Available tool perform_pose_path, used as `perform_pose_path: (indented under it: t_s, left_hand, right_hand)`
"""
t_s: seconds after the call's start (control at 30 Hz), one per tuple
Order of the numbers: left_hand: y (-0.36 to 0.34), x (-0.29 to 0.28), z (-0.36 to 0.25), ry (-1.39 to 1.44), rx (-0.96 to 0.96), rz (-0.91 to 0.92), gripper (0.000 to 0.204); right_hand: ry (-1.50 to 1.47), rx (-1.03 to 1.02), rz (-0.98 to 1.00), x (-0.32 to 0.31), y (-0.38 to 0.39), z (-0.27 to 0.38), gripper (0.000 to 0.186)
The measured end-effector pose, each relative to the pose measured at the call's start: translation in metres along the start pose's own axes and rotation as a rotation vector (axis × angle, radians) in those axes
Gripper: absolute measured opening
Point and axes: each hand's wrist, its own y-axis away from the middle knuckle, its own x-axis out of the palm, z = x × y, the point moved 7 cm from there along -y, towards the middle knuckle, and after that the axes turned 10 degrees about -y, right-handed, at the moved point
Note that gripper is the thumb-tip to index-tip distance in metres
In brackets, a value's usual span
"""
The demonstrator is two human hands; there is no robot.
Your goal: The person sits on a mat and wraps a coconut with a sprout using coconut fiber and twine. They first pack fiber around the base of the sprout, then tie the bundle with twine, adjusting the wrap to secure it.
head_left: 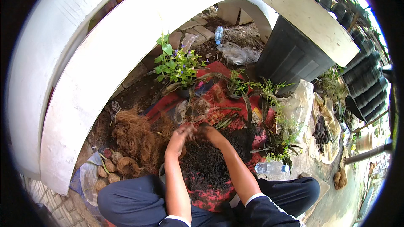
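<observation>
My left hand (182,135) and my right hand (205,130) meet above the near edge of a heap of black soil (210,159). The left fingers bend together toward the right hand; whatever they hold is too small to make out. Dark soil coats my right hand, whose fingers look curled, their contents hidden. Just beyond them sits a round clump of brown fibre (199,107) beside a pale piece of plastic (181,112). Loose coconut fibre (136,138) is piled to the left. The soil lies on a red patterned mat (216,68).
A purple-flowered plant (179,65) and small green plants (237,86) stand beyond my hands. Plastic bottles lie far off (219,35) and near my right knee (272,168). A black bin (290,54) stands far right; a white curved structure (126,46) arches on the left. Round husks (113,178) lie lower left.
</observation>
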Motion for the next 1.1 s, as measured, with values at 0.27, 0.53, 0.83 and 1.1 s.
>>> perform_pose_path:
  t_s: [0.27,0.53,0.83,1.1]
  left_hand:
    - [-0.013,-0.011,0.058,-0.146,-0.329,-0.074,0.058]
    - [-0.062,-0.007,-0.012,-0.255,-0.232,-0.123,0.029]
    - [-0.043,0.027,0.009,-0.505,-0.362,0.241,0.024]
    - [-0.048,-0.014,0.036,-0.294,-0.493,-0.111,0.026]
  right_hand:
    - [0.201,-0.275,-0.010,-0.006,-0.007,0.043,0.022]
    - [0.493,-0.299,-0.248,-0.047,-0.048,-0.001,0.029]
    - [0.895,-0.114,-0.896,-0.171,-0.107,0.061,0.043]
    - [-0.304,-0.447,-0.678,-0.176,-0.077,0.070,0.025]
